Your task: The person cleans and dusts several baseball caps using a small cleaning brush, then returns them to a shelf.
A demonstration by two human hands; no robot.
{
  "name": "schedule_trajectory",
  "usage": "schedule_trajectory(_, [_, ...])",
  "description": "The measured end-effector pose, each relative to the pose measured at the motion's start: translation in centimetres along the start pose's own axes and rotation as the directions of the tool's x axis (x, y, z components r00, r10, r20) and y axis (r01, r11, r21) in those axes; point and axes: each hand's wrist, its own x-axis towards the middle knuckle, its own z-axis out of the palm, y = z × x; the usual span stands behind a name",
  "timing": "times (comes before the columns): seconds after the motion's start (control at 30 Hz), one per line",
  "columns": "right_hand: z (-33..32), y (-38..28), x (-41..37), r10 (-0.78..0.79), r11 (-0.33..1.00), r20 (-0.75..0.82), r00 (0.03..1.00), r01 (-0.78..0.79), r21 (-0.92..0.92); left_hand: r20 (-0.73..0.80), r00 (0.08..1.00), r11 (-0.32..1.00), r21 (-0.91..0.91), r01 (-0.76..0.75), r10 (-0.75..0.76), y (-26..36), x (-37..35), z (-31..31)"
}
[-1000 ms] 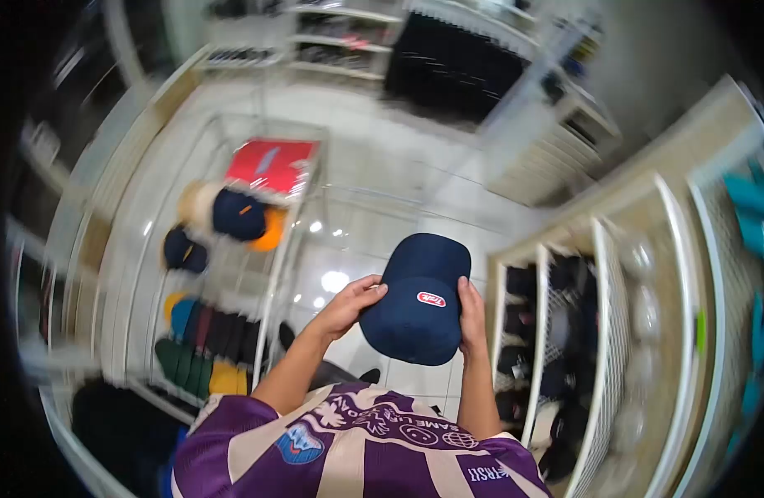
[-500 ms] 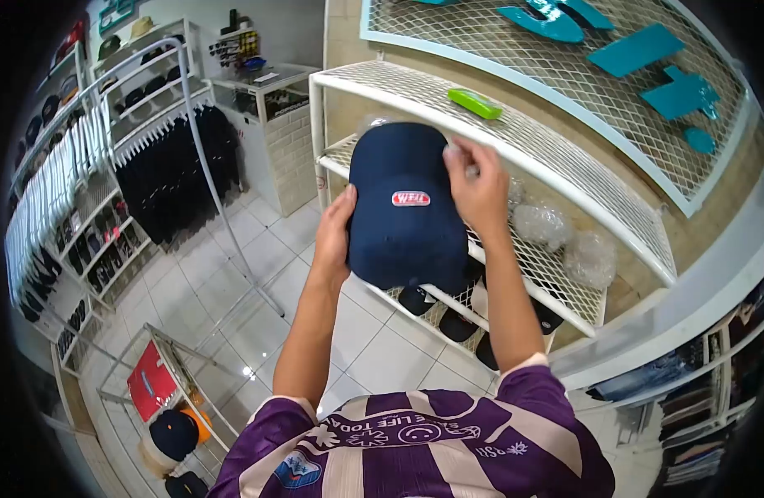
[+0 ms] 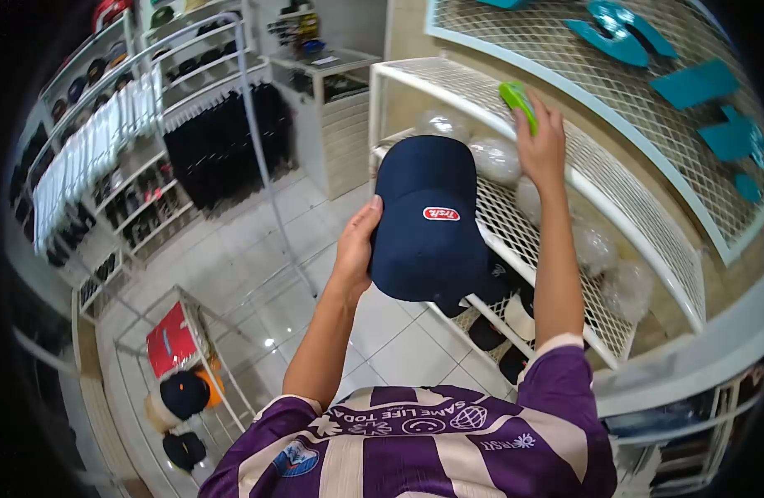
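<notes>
A navy baseball cap (image 3: 428, 241) with a small red-and-white front patch is held up in front of me. My left hand (image 3: 359, 249) grips its left edge, the thumb on top and the other fingers mostly hidden. To the right, my right hand (image 3: 542, 141) is up at the top shelf of the white rack, closed around one end of a bright green oblong object (image 3: 515, 101). What kind of tool that is I cannot make out. The right hand is apart from the cap.
The white mesh rack (image 3: 606, 192) holds clear plastic domes (image 3: 596, 247) on its middle shelf and caps (image 3: 487, 332) lower down. Behind, at left, a clothes rail (image 3: 248, 100) stands before hanging garments. A low stand (image 3: 121, 353) carries a red package (image 3: 173, 342) and more caps.
My right hand has left the cap's right side, moved up and right, and taken hold of the green object on the shelf. The left hand still holds the cap. The view has shifted.
</notes>
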Motion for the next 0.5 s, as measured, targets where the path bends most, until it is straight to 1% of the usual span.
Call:
schedule_trajectory(0.03, [-0.4,-2.5,-2.0,0.004,0.966,-0.041,0.999,0.007,0.258,0.034,0.999,0.999,0.040,0.019,-0.020,0.7,-1.2,-0.8])
schedule_trajectory(0.07, [-0.5,-4.8,-4.1,-0.071,0.930,-0.031,0.997,0.077,0.360,0.069,0.997,0.996,0.081,0.036,-0.042,1.1,-2.2,-1.5])
schedule_trajectory(0.1, [-0.4,-6.9,-6.3,-0.143,0.877,-0.031,0.989,0.141,0.459,0.034,0.999,0.997,0.080,0.020,-0.023,1.1,-2.9,-2.2])
schedule_trajectory(0.13, [-0.2,-8.9,-8.9,-0.241,0.850,0.070,0.968,0.175,0.498,0.086,0.996,0.987,0.160,0.012,-0.026,0.9,-3.7,-3.0])
schedule_trajectory(0.17, [0.0,-10.8,-11.0,-0.341,0.816,0.156,0.927,0.209,0.539,0.140,0.990,0.970,0.242,-0.001,-0.034,0.7,-4.3,-3.8])
schedule_trajectory(0.2, [0.3,-12.8,-12.7,-0.355,0.814,0.239,0.904,0.173,0.555,0.219,0.974,0.976,0.219,0.005,-0.054,0.4,-4.6,-4.9])
schedule_trajectory(0.23, [0.6,-14.4,-13.9,-0.373,0.812,0.318,0.872,0.140,0.567,0.152,0.987,0.971,0.241,0.005,-0.043,0.5,-5.6,-5.1])
schedule_trajectory(0.3, [1.9,-16.0,-15.0,-0.399,0.786,0.360,0.843,0.113,0.607,0.103,0.995,0.945,0.326,-0.016,-0.019,0.3,-7.5,-6.8])
schedule_trajectory(0.33, [2.4,-16.8,-15.5,-0.394,0.768,0.366,0.843,0.083,0.635,0.082,0.993,0.940,0.337,0.054,-0.086,1.0,-9.1,-7.0])
schedule_trajectory(0.37, [2.8,-17.8,-16.0,-0.413,0.756,0.381,0.827,0.078,0.649,0.073,0.983,0.871,0.478,0.114,-0.169,2.6,-10.8,-7.5])
schedule_trajectory(0.43, [3.6,-19.8,-17.0,-0.505,0.689,0.370,0.780,0.106,0.717,-0.016,0.994,0.899,0.426,0.101,-0.104,1.9,-13.2,-7.8])
schedule_trajectory(0.47, [3.9,-20.9,-17.3,-0.533,0.641,0.365,0.764,0.083,0.763,-0.098,0.995,0.913,0.405,0.045,-0.006,0.6,-13.8,-8.8])
schedule_trajectory(0.5, [4.3,-21.6,-17.6,-0.578,0.593,0.347,0.738,0.088,0.800,-0.109,0.987,0.905,0.421,-0.061,0.117,-0.8,-13.9,-10.8])
